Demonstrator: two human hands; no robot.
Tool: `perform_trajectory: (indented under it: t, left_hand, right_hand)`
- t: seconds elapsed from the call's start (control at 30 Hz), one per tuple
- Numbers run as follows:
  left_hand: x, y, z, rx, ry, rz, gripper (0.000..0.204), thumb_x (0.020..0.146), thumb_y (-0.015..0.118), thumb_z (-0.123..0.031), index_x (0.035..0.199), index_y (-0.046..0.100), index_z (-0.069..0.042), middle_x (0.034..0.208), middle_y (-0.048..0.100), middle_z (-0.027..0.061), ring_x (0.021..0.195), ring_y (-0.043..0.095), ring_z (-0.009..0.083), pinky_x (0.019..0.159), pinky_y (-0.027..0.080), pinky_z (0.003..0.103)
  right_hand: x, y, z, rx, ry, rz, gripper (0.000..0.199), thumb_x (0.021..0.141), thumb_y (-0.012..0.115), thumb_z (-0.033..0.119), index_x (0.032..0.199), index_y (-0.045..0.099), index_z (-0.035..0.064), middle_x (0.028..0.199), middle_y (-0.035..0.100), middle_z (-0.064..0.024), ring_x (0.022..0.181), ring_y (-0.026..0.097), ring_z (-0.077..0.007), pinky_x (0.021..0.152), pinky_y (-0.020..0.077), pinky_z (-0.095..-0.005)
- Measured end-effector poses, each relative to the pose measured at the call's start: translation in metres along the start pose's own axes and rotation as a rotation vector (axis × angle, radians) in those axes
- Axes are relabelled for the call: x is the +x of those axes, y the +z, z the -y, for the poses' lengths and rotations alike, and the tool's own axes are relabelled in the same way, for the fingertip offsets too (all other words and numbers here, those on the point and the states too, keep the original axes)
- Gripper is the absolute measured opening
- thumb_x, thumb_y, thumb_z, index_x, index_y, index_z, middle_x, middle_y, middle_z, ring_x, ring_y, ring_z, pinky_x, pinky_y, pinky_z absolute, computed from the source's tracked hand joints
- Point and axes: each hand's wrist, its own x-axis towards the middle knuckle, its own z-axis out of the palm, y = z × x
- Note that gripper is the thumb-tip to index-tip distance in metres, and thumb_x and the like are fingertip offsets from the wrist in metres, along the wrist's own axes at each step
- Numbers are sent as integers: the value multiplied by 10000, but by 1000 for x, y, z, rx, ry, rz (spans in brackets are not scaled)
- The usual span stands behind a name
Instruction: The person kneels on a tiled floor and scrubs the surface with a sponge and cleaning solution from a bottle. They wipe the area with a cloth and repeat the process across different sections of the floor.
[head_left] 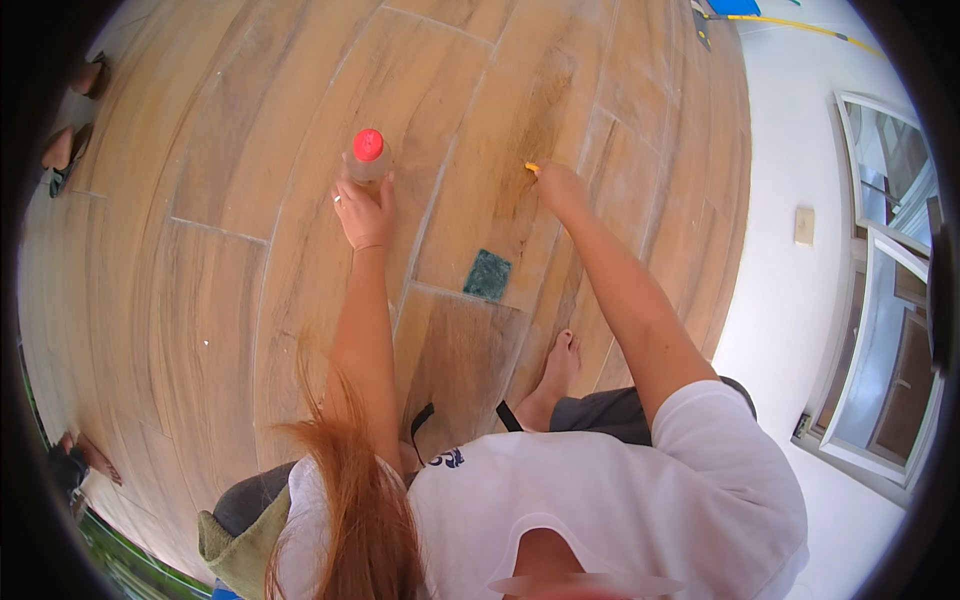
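My left hand is closed round the lower part of a clear bottle with a red cap, upright on or just above the wood-look floor. Farther right, my right hand grips a small yellow-orange tool. Its tip points left at a darker, wet-looking stain on the tiles. Most of that tool is hidden in my fingers, so its kind cannot be told. A dark green scouring pad lies flat on the floor between my forearms, nearer to me, touched by neither hand.
My bare foot rests just right of the pad. Other people's feet show at the left edge. On the right rises a white wall with open louvred windows. A blue thing with a yellow pole is at the top right.
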Motion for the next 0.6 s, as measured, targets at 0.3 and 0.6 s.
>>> perform_trajectory:
  t: [0.3,0.6]
  left_hand:
    - [4,-2,2,7,-31,56,594,752,641,-348,1091,393,73,1023,504,233,967,447,399,825,372,455]
    - [5,4,-5,17,-20,11,632,760,622,-386,1125,385,72,1047,497,239,984,442,391,843,368,461]
  right_hand:
    - [4,-12,10,79,105,1,233,876,442,194,1039,559,76,968,606,-164,914,572,-324,743,444,-428]
    - [16,-23,2,-1,81,195,252,859,472,208,1061,565,90,949,614,-163,889,585,-320,753,449,-420]
